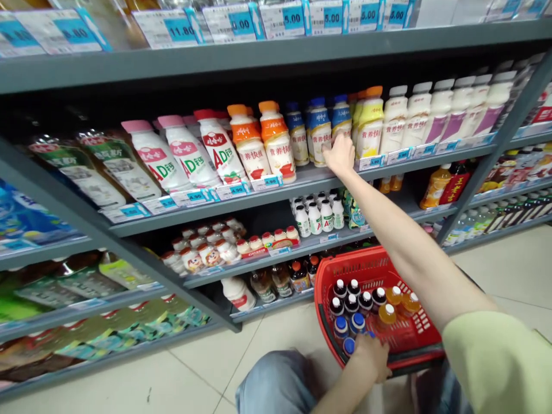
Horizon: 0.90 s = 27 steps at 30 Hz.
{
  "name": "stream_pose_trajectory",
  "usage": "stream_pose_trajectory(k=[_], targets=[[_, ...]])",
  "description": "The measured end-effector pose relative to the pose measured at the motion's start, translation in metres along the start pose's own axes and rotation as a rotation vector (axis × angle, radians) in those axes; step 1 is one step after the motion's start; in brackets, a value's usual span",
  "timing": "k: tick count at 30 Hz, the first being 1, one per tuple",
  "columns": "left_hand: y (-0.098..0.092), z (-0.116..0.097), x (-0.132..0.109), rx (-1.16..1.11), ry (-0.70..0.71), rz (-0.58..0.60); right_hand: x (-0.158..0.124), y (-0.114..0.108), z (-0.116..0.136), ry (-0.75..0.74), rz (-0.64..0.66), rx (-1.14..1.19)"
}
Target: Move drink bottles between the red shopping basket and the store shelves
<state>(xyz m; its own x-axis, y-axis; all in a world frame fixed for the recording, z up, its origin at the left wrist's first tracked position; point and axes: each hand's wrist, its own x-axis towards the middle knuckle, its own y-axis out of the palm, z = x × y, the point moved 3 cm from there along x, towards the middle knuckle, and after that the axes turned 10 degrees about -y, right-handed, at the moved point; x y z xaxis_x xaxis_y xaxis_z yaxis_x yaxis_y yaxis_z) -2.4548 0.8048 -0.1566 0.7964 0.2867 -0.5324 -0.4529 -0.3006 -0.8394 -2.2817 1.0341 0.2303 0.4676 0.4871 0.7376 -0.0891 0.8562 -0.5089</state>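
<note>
My right hand reaches up to the middle shelf, its fingers curled round the base of a blue-capped bottle in a row of similar ones. My left hand is down in the red shopping basket, closed over the top of a blue-capped bottle at the basket's near edge. The basket stands on the floor and holds several dark bottles with white caps, orange-capped bottles and blue-capped ones.
Grey shelves run across the view, stocked with white AD milk bottles, orange-capped bottles, purple-labelled white bottles and small bottles lower down. My knee in jeans is over the tiled floor.
</note>
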Motion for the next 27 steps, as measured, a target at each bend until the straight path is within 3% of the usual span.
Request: stream_pose_trajectory(k=[3, 5, 9, 10, 12, 13, 14, 16, 20, 27], targets=[[-0.012, -0.002, -0.011, 0.071, -0.047, 0.022, -0.018, -0.016, -0.009, -0.207, -0.085, 0.037], [-0.019, -0.003, -0.016, 0.065, -0.022, 0.000, -0.051, -0.028, -0.031, -0.342, -0.106, 0.043], [-0.017, -0.007, -0.020, -0.030, -0.012, -0.025, -0.176, -0.039, -0.111, -0.663, 0.047, 0.069], [-0.015, -0.009, -0.019, -0.059, -0.013, -0.034, -0.212, -0.040, -0.137, -0.670, 0.105, 0.069], [-0.010, -0.014, -0.018, -0.113, -0.015, -0.051, -0.277, -0.038, -0.194, -0.493, 0.290, -0.003], [-0.008, -0.016, -0.017, -0.137, -0.015, -0.058, -0.305, -0.032, -0.220, -0.359, 0.515, -0.073], [-0.007, -0.018, -0.016, -0.158, -0.016, -0.064, -0.331, -0.025, -0.242, -0.260, 0.819, -0.128], [-0.006, -0.022, -0.013, -0.192, -0.020, -0.074, -0.363, -0.016, -0.267, -0.227, 1.030, -0.162], [-0.005, -0.026, -0.005, -0.240, -0.034, -0.076, -0.383, 0.008, -0.267, -0.254, 1.243, -0.172], [0.005, -0.031, 0.005, -0.298, -0.054, -0.104, -0.436, 0.060, -0.215, -0.287, 1.522, -0.226]])
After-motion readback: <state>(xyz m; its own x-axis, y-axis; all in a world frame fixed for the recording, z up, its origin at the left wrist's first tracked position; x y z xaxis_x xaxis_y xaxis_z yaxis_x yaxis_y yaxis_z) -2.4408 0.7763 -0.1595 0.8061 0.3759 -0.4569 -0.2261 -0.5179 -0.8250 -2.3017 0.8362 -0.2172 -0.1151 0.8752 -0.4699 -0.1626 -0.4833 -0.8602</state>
